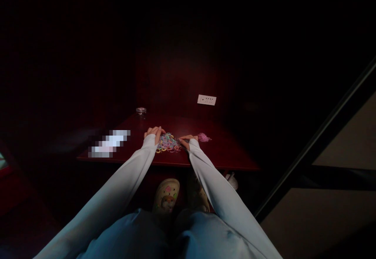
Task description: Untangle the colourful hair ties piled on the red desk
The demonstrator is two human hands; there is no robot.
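Note:
A loose pile of small coloured bands [168, 143] lies on the dark red table [164, 160], between my two hands. My left hand [154, 132] rests at the pile's left side, its fingers bent; whether it pinches a band is too small to tell. On the right edge of the pile is my right hand [188, 139], with thumb and fingers apart and nothing visible between them. Just beyond that hand, to its right, sits a separate bunch of pink bands [203, 137].
A small clear round container [141, 111] stands at the table's back left. Nearer the left edge lies a bright pixelated object [110, 143]. A white socket panel [206, 100] is on the back wall. Below the table's front edge are clog-style shoes [167, 197].

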